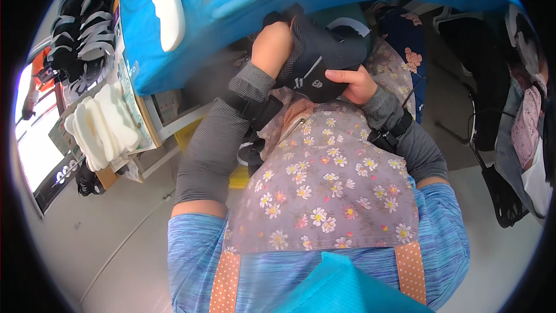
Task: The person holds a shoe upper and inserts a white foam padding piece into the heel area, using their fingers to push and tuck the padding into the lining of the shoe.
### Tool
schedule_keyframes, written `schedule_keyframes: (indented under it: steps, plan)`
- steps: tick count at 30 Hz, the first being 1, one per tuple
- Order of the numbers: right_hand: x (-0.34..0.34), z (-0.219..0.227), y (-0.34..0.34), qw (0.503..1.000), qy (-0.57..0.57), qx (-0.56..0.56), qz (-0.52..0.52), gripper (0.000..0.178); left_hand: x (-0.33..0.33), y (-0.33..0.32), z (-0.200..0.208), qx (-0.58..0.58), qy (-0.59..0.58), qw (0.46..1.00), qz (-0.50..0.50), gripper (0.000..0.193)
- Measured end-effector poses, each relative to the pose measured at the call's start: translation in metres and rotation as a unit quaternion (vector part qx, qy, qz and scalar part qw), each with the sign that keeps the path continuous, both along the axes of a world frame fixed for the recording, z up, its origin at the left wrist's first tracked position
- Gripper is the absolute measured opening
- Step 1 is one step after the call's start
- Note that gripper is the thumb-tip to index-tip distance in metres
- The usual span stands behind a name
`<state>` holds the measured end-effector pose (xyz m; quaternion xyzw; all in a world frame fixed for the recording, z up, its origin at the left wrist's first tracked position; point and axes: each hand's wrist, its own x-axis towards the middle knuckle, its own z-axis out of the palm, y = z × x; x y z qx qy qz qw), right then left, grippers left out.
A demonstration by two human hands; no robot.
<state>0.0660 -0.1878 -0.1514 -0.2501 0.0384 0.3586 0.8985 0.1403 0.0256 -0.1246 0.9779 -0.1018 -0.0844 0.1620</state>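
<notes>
A dark navy and black shoe upper [324, 52] with a small pale emblem and a light edge is held above my lap, just below the table edge. My left hand [272, 46] is bent over its left side, gripping the ribbed dark fabric; its fingertips are hidden. My right hand [354, 83] pinches the lower right edge, thumb lying on top and the other fingers underneath. A floral apron [330, 179] spreads over my lap below the upper.
A blue-covered table [226, 17] curves ahead, bearing a white foam insole-shaped piece [166, 8]. More white foam pieces [103, 124] are stacked at left, below rows of dark shoe parts [84, 23]. Garments and a black bag [503, 194] hang at right.
</notes>
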Motion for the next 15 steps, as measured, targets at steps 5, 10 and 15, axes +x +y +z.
schedule_keyframes:
  steps: [5, 10, 15]
  plan:
    - [0.000, -0.009, -0.002, 1.000, -0.002, -0.009, 0.006, 0.040, 0.005, 0.003, -0.020, -0.112, 0.052, 0.992, -0.039, 0.020]
    - [0.004, -0.007, -0.004, 1.000, 0.009, 0.016, 0.024, 0.042, 0.004, 0.001, -0.045, -0.216, 0.097, 0.970, -0.054, 0.014]
    - [0.008, -0.012, -0.003, 0.997, 0.040, 0.053, 0.040, 0.044, 0.005, 0.012, -0.054, -0.207, 0.066, 0.976, -0.028, 0.014]
